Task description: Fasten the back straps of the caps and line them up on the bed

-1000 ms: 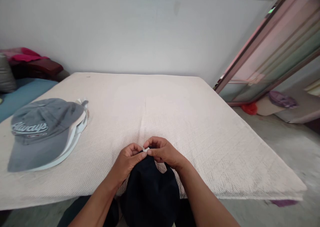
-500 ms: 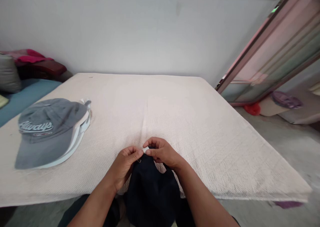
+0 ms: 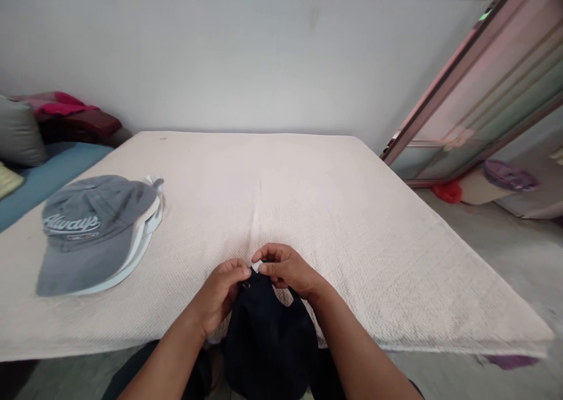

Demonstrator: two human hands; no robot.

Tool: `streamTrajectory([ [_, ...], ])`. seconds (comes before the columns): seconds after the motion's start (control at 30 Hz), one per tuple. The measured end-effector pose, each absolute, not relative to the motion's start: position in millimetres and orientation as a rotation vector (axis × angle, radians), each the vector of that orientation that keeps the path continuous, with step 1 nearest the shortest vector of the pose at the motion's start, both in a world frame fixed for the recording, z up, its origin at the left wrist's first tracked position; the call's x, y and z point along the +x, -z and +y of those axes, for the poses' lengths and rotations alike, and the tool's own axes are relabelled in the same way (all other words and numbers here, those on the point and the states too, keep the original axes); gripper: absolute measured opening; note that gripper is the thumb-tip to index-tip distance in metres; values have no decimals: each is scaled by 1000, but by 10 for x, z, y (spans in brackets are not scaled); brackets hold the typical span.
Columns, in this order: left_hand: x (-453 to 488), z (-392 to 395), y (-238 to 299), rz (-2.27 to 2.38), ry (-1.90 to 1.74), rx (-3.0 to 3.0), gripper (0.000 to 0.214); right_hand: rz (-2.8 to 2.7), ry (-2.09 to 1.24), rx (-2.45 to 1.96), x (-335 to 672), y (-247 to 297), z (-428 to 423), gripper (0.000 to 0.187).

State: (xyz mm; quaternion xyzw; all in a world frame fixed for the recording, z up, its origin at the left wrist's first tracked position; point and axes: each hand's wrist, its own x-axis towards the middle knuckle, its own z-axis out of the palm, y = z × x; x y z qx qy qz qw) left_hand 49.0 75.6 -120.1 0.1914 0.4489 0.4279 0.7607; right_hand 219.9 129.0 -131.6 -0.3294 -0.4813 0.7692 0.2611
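A dark navy cap (image 3: 270, 341) hangs at the table's front edge, its back opening and strap turned up toward me. My left hand (image 3: 222, 291) pinches the strap's left side, close to a small metal buckle (image 3: 246, 284). My right hand (image 3: 288, 271) grips the strap from the other side, thumb pressed on a small white tag (image 3: 257, 265). The two hands' fingertips nearly meet at the tag. Off to the left lies a stack of caps, with a grey cap (image 3: 94, 230) lettered "Always" on top and white ones beneath it.
A cream textured cloth (image 3: 308, 195) covers the table, which reaches back to a pale wall (image 3: 220, 60). At the left are a blue seat (image 3: 57, 174) and a grey cushion (image 3: 21, 131). Beyond the right edge stand a sliding glass door (image 3: 457, 112) and a bin with a purple liner (image 3: 510, 175).
The view has shifted slightly, so the cap stack sits a little farther right. Both hands keep hold of the navy cap's strap; the left fingertips have drawn slightly away from the white tag.
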Motion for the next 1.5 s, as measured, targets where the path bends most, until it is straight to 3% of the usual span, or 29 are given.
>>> streamTrajectory([
  [0.4,480,795,1117,982,-977,350,12,-1286,-2077,-771,2278,1235,1298,26],
  [0.6,244,899,1019,936,-962,225,43,-1124,-2233,-791,2364,1164,1253,28],
  [0.7,225,972,1011,984,-1033,265,42,-943,-2180,-818,2384,1220,1309,25],
  [0.93,428,858,1127,844,-1005,236,41,-609,-1722,-882,2502,1284,1524,19],
  [1.1,512,735,1211,839,-874,273,20,-573,-1705,-927,2508,1319,1557,16],
  [1.33,414,897,1135,833,-1235,167,22,-545,-1845,-883,2472,1344,1518,15],
  [1.5,267,1059,1048,837,-1586,107,23,-538,-2072,-862,2431,1406,1321,28],
])
